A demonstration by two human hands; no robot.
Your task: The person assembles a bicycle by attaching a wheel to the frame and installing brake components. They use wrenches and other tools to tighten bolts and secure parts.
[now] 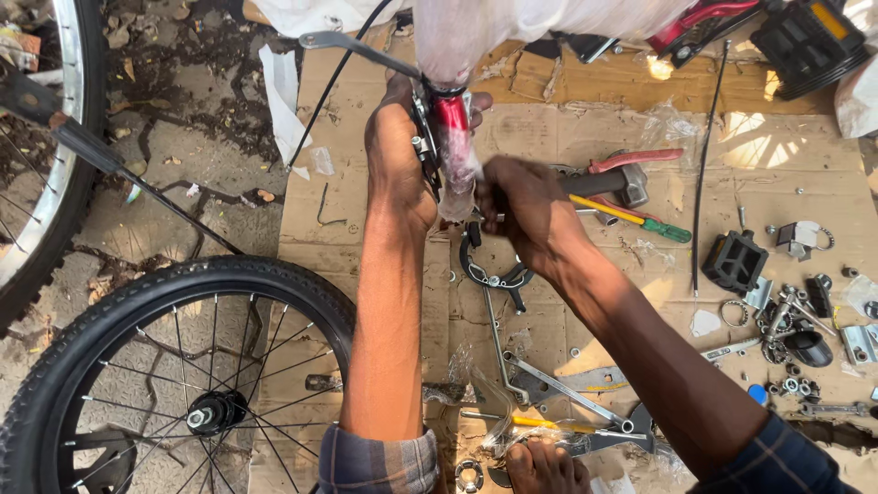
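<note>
The left hand [400,160] is wrapping closed around a red metal bicycle tube sleeved in clear plastic [453,128], which is standing upright in the upper middle of the view. The right hand [523,212] is curling shut just beside it at the tube's lower end, where a black brake caliper [487,265] is hanging; what the right fingers are pinching is too hidden to tell.

Both forearms are reaching up from the bottom edge, with a narrow gap of bare cardboard showing between them. To the left, a black spoked bicycle wheel with a knobby tyre [174,366] is lying partly over the edge of the flattened brown cardboard sheet [366,101] and close to the left elbow, while a 2nd wheel [41,155] is crowding the upper left corner. To the right, loose parts are taking up most of the open room: a hammer with a dark handle [613,183], a screwdriver with a yellow and green handle [631,218], a thin black cable [706,155], a black plastic pedal [733,261] and a scatter of small silver nuts and brackets [796,329]. Long silver metal stays [558,389] are lying near the bottom, just above a bare foot [546,467].

The cardboard is resting on cracked, dusty ground with dry leaves [174,101], in patchy sunlight.
</note>
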